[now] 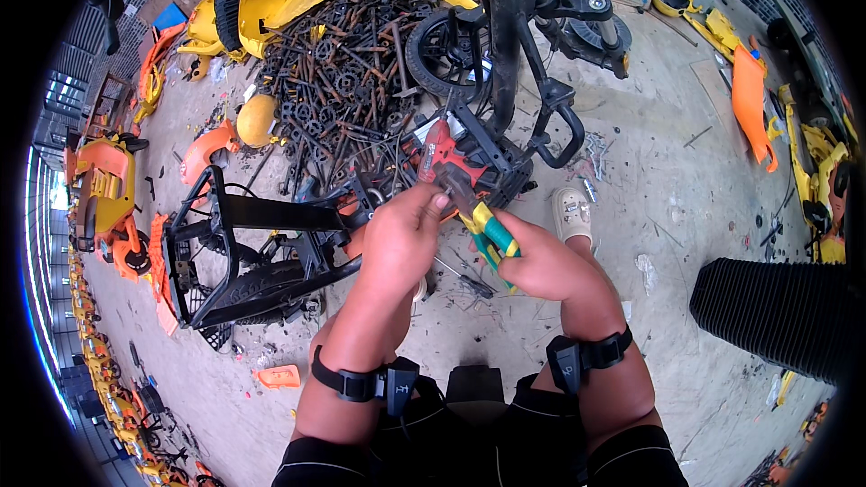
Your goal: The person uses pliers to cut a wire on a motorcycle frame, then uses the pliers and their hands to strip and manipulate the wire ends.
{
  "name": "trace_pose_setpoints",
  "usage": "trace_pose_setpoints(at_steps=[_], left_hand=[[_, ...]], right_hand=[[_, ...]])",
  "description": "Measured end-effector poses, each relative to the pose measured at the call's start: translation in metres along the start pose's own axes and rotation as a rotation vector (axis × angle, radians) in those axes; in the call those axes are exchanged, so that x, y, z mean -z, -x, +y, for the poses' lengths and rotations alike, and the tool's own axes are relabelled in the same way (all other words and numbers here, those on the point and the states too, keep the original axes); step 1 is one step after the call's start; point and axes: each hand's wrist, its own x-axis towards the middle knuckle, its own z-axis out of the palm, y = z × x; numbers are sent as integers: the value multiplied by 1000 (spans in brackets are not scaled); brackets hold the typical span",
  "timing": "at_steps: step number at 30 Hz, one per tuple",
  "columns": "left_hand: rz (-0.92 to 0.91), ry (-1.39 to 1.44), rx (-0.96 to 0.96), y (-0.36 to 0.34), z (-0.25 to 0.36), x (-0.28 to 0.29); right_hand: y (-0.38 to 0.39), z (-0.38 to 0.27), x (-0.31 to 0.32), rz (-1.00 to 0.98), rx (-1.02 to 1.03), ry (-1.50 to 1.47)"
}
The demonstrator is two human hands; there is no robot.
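My right hand (539,260) is wrapped around the green and yellow handles of a pair of pliers (490,227), whose jaws point up and left. My left hand (403,227) is closed in a pinch right at the pliers' jaws; a small piece between its fingertips is too small to name. Just beyond the hands a red and black power tool (448,155) lies on a dark bike frame (505,63). The frame's black rear part (280,215) stretches to the left, with a wheel partly hidden beneath it.
A large heap of rusty metal parts (338,81) lies ahead. Yellow body panels (298,0) and a yellow helmet-like shell (257,120) are around it. A black ribbed basket (767,316) stands at right. A screwdriver-like tool (469,281) and small scraps lie on the concrete floor.
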Motion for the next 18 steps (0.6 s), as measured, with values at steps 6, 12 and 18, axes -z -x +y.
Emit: trace_pose_setpoints(at_steps=[6, 12, 18], left_hand=[[14, -69, -62, 0, -4, 2], [0, -106, -50, 1, 2, 6], [-11, -146, -46, 2, 3, 8]], right_hand=[[1, -5, 3, -28, -37, 152], [0, 0, 3, -21, 0, 258], [1, -6, 3, -39, -53, 298]])
